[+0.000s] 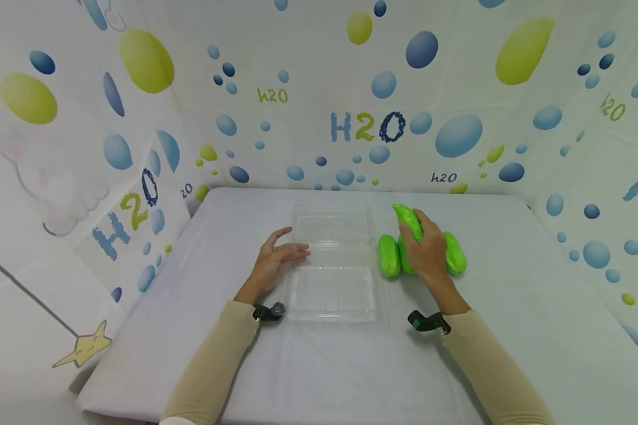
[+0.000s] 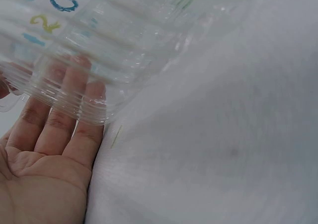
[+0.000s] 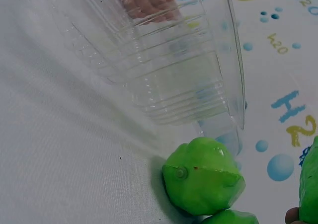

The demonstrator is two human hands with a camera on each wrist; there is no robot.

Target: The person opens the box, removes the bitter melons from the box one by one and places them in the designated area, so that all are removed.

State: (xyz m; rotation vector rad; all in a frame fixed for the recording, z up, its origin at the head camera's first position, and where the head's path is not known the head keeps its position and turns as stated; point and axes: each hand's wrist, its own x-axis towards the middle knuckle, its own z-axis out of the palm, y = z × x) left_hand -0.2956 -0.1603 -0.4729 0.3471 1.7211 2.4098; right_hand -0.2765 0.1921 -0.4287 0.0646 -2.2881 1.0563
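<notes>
Obs.: the clear plastic clamshell tray [image 1: 334,265] is lying open on the white tablecloth [image 1: 510,307], and I am taking it as the landmark for everything else. The person's left hand [image 1: 276,260] is resting against the tray's left edge, fingers [image 2: 74,110] straight and flat, partly tucked under the ribbed rim as the left wrist view is showing; it is steadying the tray, not clasping it. Just to the right of the tray a cluster of green toy vegetables is sitting on the cloth: one [image 1: 389,255] nearest the tray's right wall, one [image 1: 455,252] farthest from it. The right hand [image 1: 427,251] is lying over the cluster and curling round a raised green piece [image 1: 408,219], which is tilting up and away at the tray's far right corner. How tight that hold is I cannot tell, since the fingertips are hidden behind the hand. The right wrist view is showing the nearest vegetable [image 3: 202,177] almost touching the tray wall. Judgement on doing the step well: the lifted piece is needing to clear its neighbours cleanly so none are rolling off; the flat left hand is well placed to stop the light tray from sliding; and the piece is best carried low over the right wall into the nearer compartment, laid lengthwise to leave room.
</notes>
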